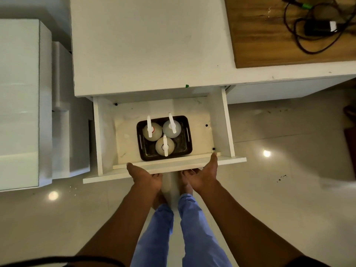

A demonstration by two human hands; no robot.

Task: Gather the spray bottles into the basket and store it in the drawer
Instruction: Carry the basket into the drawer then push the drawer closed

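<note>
A dark rectangular basket (187, 132) stands on the floor of the pulled-out white drawer (225, 122). Three pale spray bottles stand upright in it: one at the back left (154, 134), one at the back right (170, 130), one in front (161, 146). My left hand (146, 177) and my right hand (204, 175) both rest against the drawer's front panel (227, 162), thumbs over its top edge, fingers curled under the front. Neither hand touches the basket.
The drawer juts out from a white cabinet top (150, 45). A wooden desk (269, 35) with black cables (316, 27) lies at the back right. White units (21, 103) stand to the left. My legs and feet are on the glossy tile floor (279, 189) below the drawer.
</note>
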